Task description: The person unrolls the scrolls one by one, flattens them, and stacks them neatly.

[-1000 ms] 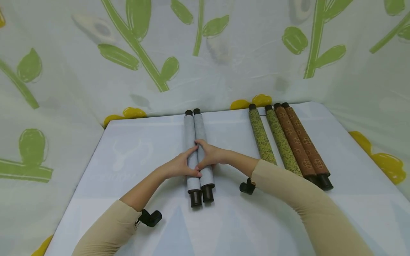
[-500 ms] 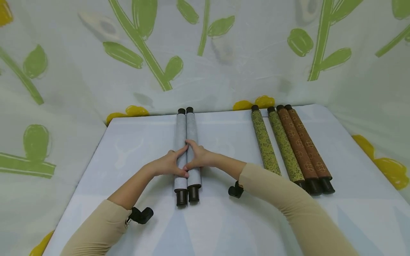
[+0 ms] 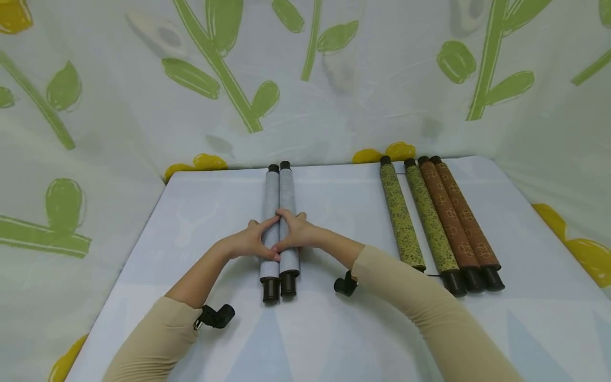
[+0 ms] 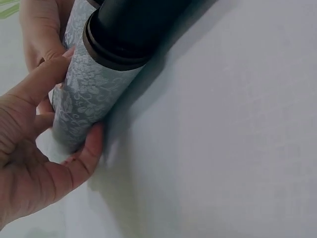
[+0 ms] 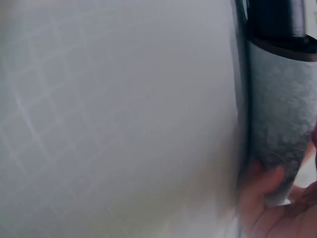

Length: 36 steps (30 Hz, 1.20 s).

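Two rolled scrolls in pale grey floral fabric, with dark knobs at their ends, lie side by side on the white table [image 3: 315,329]. My left hand [image 3: 250,241] grips the left grey scroll [image 3: 271,196] from its outer side, fingertips curling under it in the left wrist view. From the other side my right hand [image 3: 298,232] holds the right grey scroll [image 3: 287,185]. Both thumbs and forefingers come together over the seam between the rolls. The right wrist view shows right fingers [image 5: 265,181] bent round the lower part of the fabric.
To the right lie two yellow-green patterned scrolls [image 3: 402,223], a white strip between them. Two brown scrolls [image 3: 451,217] with flower motifs lie against the right green one. A white cloth [image 3: 334,116] with printed leaves hangs behind the table.
Both hands have shifted the grey scroll pair to the left, away from the green ones, and the pair now points straighter away from me. The grip looks the same. The head view has turned slightly.
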### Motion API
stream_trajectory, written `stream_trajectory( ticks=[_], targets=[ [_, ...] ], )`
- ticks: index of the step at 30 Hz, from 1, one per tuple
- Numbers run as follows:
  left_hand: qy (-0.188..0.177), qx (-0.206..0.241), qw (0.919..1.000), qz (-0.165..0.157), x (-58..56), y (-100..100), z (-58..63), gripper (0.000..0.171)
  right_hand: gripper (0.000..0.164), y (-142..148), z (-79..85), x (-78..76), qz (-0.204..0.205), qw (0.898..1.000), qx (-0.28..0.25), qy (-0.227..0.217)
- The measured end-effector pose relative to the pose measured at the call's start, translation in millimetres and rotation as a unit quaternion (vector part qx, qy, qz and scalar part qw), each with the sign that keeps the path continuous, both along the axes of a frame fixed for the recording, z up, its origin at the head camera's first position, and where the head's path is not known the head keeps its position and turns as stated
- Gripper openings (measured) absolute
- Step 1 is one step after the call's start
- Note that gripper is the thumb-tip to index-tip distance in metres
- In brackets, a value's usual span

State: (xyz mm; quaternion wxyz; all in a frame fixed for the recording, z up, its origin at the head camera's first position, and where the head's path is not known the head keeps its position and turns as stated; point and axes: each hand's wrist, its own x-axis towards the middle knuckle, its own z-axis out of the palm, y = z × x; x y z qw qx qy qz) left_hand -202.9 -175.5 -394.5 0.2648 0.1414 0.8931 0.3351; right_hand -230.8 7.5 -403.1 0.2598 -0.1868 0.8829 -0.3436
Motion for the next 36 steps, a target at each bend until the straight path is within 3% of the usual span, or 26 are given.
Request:
stream_trajectory(
  ticks=[6,16,22,26,31,36],
  targets=[
    [0.026,-0.007,0.9996,0.007,0.2,0,-4.9,0.104,0.095,5,-1.1,-0.2,-0.009,1.0,0.004,0.007],
    [0.044,-0.007,0.999,-0.005,0.2,-3,-2.1,0.099,0.098,8,-0.6,2.1,-0.032,0.999,-0.011,0.01],
    [0.028,0.002,0.9995,-0.012,1.0,-2,-3.6,0.087,0.097,16,-4.0,-0.1,-0.036,0.999,-0.025,-0.017],
    [0.046,-0.008,0.9988,-0.013,2.1,-1,-6.6,0.08,0.093,23,-6.3,-0.9,-0.038,0.998,-0.027,-0.031],
    [0.089,-0.009,0.9959,0.011,3.1,1,-12.0,0.071,0.088,27,-8.3,-2.4,-0.034,0.999,-0.031,-0.022],
    [0.117,0.007,0.9919,0.05,4.9,4,-17.5,0.068,0.087,25,-9.4,-0.9,-0.04,0.999,-0.015,0.017]
  ],
)
